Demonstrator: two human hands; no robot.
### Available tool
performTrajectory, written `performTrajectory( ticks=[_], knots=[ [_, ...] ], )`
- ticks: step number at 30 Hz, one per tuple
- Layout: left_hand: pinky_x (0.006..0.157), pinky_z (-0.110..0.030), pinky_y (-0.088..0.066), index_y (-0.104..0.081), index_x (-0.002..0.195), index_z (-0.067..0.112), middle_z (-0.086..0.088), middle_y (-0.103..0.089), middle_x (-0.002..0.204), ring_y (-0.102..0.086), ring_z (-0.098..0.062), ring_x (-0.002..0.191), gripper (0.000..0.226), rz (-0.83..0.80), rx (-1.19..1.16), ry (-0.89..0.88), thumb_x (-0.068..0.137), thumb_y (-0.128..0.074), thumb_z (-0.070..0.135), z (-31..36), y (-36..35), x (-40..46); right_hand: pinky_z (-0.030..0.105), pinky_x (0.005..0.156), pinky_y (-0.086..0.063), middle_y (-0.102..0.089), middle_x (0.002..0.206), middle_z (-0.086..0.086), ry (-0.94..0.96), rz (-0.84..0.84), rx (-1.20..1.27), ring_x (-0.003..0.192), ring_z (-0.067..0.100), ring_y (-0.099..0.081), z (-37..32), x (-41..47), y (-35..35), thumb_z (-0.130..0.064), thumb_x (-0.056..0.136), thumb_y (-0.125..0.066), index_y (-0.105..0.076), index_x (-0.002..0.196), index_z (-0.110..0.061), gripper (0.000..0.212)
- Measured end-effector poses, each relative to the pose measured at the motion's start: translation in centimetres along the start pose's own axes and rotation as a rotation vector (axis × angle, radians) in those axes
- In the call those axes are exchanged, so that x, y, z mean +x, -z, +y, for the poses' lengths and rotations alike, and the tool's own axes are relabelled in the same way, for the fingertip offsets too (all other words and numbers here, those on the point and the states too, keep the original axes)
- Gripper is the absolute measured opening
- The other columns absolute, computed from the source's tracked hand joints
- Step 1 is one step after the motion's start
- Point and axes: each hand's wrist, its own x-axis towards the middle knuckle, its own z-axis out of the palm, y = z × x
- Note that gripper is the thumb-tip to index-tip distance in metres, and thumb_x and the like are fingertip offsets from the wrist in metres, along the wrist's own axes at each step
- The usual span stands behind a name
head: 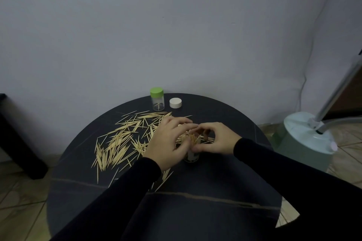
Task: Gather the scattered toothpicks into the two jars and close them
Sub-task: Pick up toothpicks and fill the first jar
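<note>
Both hands (193, 139) grip open jar (192, 155) – seemingly toothpick-stuffed, green-lidded jar (157, 99) nearly empty, white lid (175, 103) beside

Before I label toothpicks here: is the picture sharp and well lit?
Head view: dim and soft. Scattered toothpicks show against the dark table; both hands hide the jar. Wide-angle bends the wall edge.

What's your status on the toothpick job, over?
Both hands, left hand and right hand, feeding a toothpick bundle into the open jar. Loose toothpicks cover the table. Green-lidded jar nearly empty; white lid off.
</note>
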Motion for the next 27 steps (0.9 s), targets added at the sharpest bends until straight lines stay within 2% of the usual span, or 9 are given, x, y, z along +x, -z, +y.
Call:
performTrajectory(
  ticks=[3, 5, 9, 12, 16, 18, 21, 24, 27],
  knots=[
    [0.101, -0.028, -0.026, -0.056, 0.131, 0.035, 0.007, -0.049, 0.136, -0.035, -0.015, 0.122, 0.044, -0.129, 0.103, -0.057, 0.089, -0.043, 0.040, -0.2, -0.3, 0.0, 0.027, 0.079, -0.051, -0.066, 0.099, -0.014, 0.018, 0.008, 0.011, 0.091, 0.005, -0.059, 0.0, -0.1, -0.1, -0.044, 0.073, -0.080, -0.066, 0.107, -0.033, 0.039],
    [0.099, -0.034, -0.031, -0.061, 0.124, 0.036, 0.007, -0.051, 0.135, -0.038, -0.019, 0.121, 0.039, -0.156, 0.171, -0.085, 0.090, -0.042, 0.041, -0.3, -0.6, -0.1, 0.032, 0.079, -0.053, -0.067, 0.098, -0.013, 0.023, 0.014, -0.004, 0.090, 0.012, -0.060, 0.1, -0.1, -0.2, -0.044, 0.073, -0.079, -0.065, 0.106, -0.037, 0.036],
    [0.094, -0.038, -0.039, -0.071, 0.103, 0.031, 0.009, -0.059, 0.120, -0.045, -0.018, 0.113, 0.030, -0.049, 0.163, -0.072, 0.088, -0.047, 0.041, -0.8, -0.3, -0.1, 0.033, 0.078, -0.052, -0.064, 0.096, -0.014, 0.005, 0.013, 0.008, 0.088, 0.017, -0.059, -0.1, -0.1, -0.1, -0.047, 0.070, -0.081, -0.063, 0.102, -0.044, 0.037],
    [0.096, -0.036, -0.038, -0.069, 0.107, 0.028, 0.010, -0.060, 0.116, -0.046, -0.015, 0.113, 0.032, 0.050, 0.131, 0.011, 0.089, -0.048, 0.042, -1.4, -0.2, 0.0, 0.026, 0.075, -0.050, -0.062, 0.092, -0.017, -0.008, 0.017, 0.000, 0.087, 0.015, -0.058, -0.1, 0.0, -0.1, -0.049, 0.068, -0.081, -0.064, 0.105, -0.040, 0.042],
    [0.091, -0.041, -0.041, -0.075, 0.094, 0.031, 0.014, -0.063, 0.110, -0.047, -0.018, 0.110, 0.032, 0.020, 0.155, -0.011, 0.088, -0.047, 0.045, -1.8, -0.4, -0.5, 0.030, 0.077, -0.050, -0.062, 0.092, -0.018, -0.016, -0.001, -0.003, 0.088, 0.016, -0.058, 0.0, 0.1, -0.1, -0.049, 0.068, -0.081, -0.063, 0.104, -0.042, 0.041],
    [0.094, -0.037, -0.038, -0.074, 0.100, 0.032, 0.015, -0.062, 0.113, -0.045, -0.016, 0.112, 0.031, 0.022, 0.124, -0.036, 0.089, -0.047, 0.044, -2.0, -0.5, -0.7, 0.032, 0.079, -0.051, -0.062, 0.096, -0.018, -0.008, -0.012, -0.035, 0.088, 0.014, -0.058, 0.1, 0.0, 0.0, -0.054, 0.070, -0.078, -0.062, 0.111, -0.042, 0.045],
    [0.096, -0.020, -0.029, -0.068, 0.114, 0.028, 0.013, -0.059, 0.116, -0.042, -0.007, 0.114, 0.036, 0.105, 0.036, 0.027, 0.092, -0.043, 0.041, -1.8, -0.3, -0.4, 0.031, 0.084, -0.050, -0.064, 0.108, -0.016, 0.020, 0.094, -0.063, 0.095, 0.009, -0.059, 0.3, -0.1, 0.6, -0.064, 0.085, -0.051, -0.056, 0.129, -0.038, 0.052],
    [0.093, -0.018, -0.026, -0.064, 0.118, 0.028, 0.012, -0.055, 0.114, -0.040, -0.004, 0.113, 0.032, 0.165, -0.013, 0.215, 0.096, -0.043, 0.038, -2.0, 0.1, 0.0, 0.032, 0.092, -0.044, -0.061, 0.113, -0.011, -0.067, 0.174, -0.317, 0.096, 0.001, -0.053, 0.2, -0.3, 2.2, -0.048, 0.095, -0.048, -0.055, 0.130, -0.034, 0.038],
    [0.092, -0.020, -0.028, -0.062, 0.117, 0.031, 0.013, -0.052, 0.115, -0.037, -0.003, 0.110, 0.026, -0.025, 0.115, 0.343, 0.095, -0.050, 0.038, -3.1, 0.4, 0.1, 0.037, 0.102, -0.032, -0.052, 0.120, -0.011, -0.192, 0.018, -0.676, 0.111, 0.009, -0.051, 0.7, -0.6, 3.5, -0.056, 0.088, -0.056, -0.057, 0.124, -0.037, 0.041]
  ],
)
